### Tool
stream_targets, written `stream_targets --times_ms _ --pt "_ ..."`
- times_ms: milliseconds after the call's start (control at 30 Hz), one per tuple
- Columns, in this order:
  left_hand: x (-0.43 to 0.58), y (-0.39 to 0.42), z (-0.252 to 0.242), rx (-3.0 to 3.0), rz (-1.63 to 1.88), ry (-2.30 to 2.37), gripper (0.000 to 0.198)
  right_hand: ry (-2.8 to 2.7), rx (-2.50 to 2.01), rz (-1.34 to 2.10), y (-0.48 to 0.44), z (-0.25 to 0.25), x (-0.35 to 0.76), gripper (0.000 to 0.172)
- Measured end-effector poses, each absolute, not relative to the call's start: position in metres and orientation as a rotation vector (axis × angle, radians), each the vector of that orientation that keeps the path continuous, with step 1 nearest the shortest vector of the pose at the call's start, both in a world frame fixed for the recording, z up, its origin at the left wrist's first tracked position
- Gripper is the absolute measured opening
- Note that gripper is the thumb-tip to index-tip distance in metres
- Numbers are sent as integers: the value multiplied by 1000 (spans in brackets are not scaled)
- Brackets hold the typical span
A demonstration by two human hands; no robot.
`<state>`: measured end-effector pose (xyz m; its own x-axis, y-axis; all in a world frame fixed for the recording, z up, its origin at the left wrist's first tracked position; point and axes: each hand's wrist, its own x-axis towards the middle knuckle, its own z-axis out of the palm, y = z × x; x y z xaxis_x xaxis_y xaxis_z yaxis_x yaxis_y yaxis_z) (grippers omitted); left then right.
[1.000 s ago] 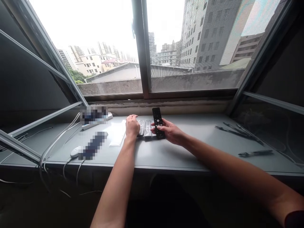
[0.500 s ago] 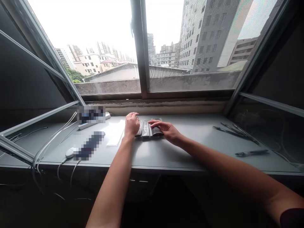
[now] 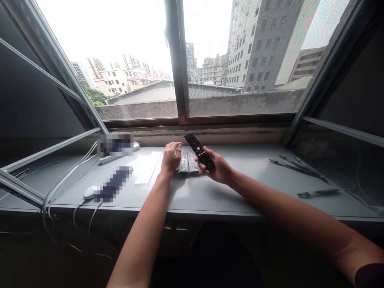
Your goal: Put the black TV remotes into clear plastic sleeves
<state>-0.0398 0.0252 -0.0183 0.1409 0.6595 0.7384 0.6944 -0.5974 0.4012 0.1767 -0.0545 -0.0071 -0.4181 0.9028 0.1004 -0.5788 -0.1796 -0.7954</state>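
Holding remote (image 3: 199, 151) near plastic-wrapped packets (image 3: 184, 164)

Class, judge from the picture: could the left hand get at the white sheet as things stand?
Probably yes: the white sheet lies just left of the left hand, with no object visible between them.

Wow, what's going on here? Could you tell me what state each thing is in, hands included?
Remote control: held aslant, button side showing.
Right hand: closed around the remote control.
Left hand: fingers bent, beside the packs; contact unclear.
Clear-wrapped packs: lying side by side, partly hidden.
White sheet: lying flat.
Power strip: partly blurred out; on or off unclear.
Pen-like item: lying down.
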Motion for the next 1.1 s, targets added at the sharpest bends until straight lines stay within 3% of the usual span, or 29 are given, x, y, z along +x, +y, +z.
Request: stream_targets --times_ms 167,333,633,767,1100 --pt "-40 27 -20 -2336 -1487 -1409 33 -736 -445 1948 -53 -3 179 19" --pt "-41 28 -23 -2352 -1498 -1383 33 -661 -460 1962 -50 -4 183 27" --pt "-41 29 -24 -2374 -1467 -1430 33 -707 -518 1976 -45 -10 184 13" --pt "-41 28 -23 -2369 -1470 -1429 33 -731 -424 2048 -45 -8 186 24" --pt "-41 30 -24 -2381 -1468 -1394 32 -811 -442 1904 -46 -12 181 19"
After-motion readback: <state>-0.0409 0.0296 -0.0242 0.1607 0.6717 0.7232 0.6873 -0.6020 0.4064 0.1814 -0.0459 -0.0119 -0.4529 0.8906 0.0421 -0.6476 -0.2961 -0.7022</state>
